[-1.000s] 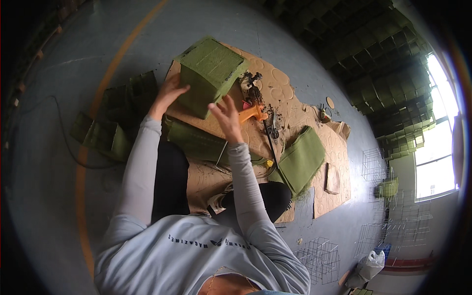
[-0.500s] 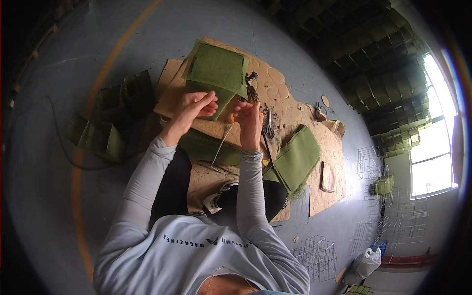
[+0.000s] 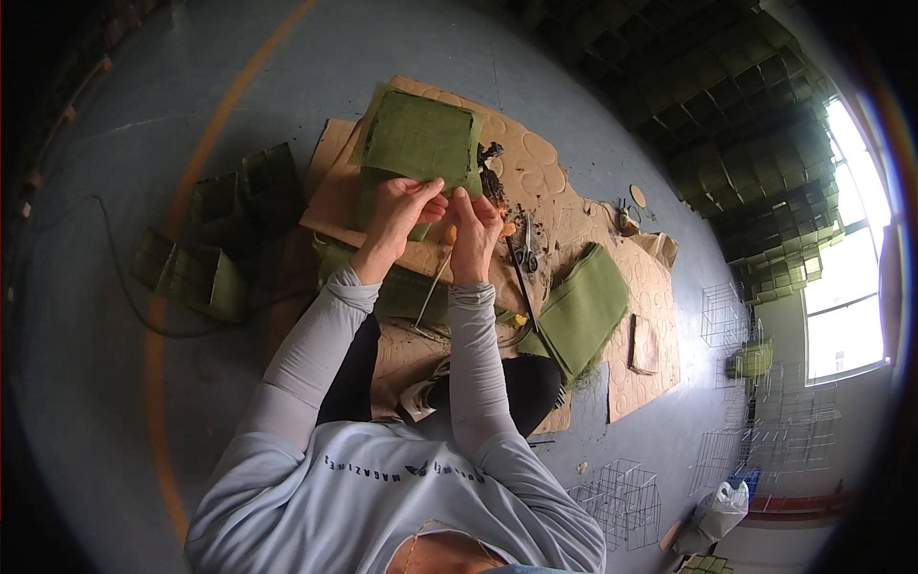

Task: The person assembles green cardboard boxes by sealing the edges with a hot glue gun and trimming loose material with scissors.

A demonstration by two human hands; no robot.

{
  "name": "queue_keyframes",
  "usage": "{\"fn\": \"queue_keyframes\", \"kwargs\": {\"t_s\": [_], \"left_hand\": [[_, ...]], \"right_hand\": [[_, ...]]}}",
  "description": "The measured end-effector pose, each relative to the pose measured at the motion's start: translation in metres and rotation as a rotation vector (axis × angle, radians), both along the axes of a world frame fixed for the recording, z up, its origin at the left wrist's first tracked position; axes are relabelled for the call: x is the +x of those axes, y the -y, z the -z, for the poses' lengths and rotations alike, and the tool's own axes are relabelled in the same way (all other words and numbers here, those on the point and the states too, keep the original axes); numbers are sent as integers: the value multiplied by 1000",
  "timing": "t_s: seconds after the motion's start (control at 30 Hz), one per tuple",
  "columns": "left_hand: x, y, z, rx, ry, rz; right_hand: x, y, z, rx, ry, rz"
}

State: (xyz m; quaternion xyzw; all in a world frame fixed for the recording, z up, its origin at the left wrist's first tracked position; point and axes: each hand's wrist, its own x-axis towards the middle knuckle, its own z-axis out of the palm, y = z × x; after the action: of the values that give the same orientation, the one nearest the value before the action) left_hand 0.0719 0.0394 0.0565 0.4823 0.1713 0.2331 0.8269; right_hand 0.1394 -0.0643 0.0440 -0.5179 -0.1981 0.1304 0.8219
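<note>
A square of green mesh fabric [image 3: 421, 134] lies over a cardboard work surface in front of me, partly over more green cloth. My left hand [image 3: 400, 218] pinches at its near edge, thumb against the curled fingers. Close beside it, my right hand [image 3: 473, 234] pinches the near right corner between thumb and forefinger. A thin metal rod [image 3: 435, 287] with an orange end lies beneath my hands. Black-handled scissors [image 3: 527, 253] and a dark rod [image 3: 522, 292] rest to the right of my right hand.
Folded green cloth [image 3: 579, 311] lies to the right on cardboard sheets [image 3: 641, 354]. Open green fabric boxes [image 3: 206, 277] stand at left, near a black cable [image 3: 124, 273]. Wire frames [image 3: 617, 497] and a white bag [image 3: 717, 517] sit at lower right; stacked green boxes [image 3: 727, 143] fill the upper right.
My hands have come closer together. The left moved right, and both now pinch at the fabric's near edge, where the right hand was apart from it before.
</note>
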Motion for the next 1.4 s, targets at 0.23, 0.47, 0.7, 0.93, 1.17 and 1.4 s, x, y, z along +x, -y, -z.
{"fn": "queue_keyframes", "kwargs": {"t_s": [0.23,0.47,0.7,0.93,1.17,1.4], "left_hand": [[3,2,10,136,-2,-61],[7,4,13,182,-14,-91],[4,3,13,160,11,-109],[-15,-13,2,117,25,-125],[-10,-16,12,154,29,-152],[-9,-17,13,191,7,-160]], "right_hand": [[-3,-7,6,0,43,80],[-1,-14,16,50,76,151],[1,-16,15,61,53,148],[-1,-13,7,5,42,145],[-15,-33,15,14,-63,68],[-22,-49,15,81,-104,191]]}}
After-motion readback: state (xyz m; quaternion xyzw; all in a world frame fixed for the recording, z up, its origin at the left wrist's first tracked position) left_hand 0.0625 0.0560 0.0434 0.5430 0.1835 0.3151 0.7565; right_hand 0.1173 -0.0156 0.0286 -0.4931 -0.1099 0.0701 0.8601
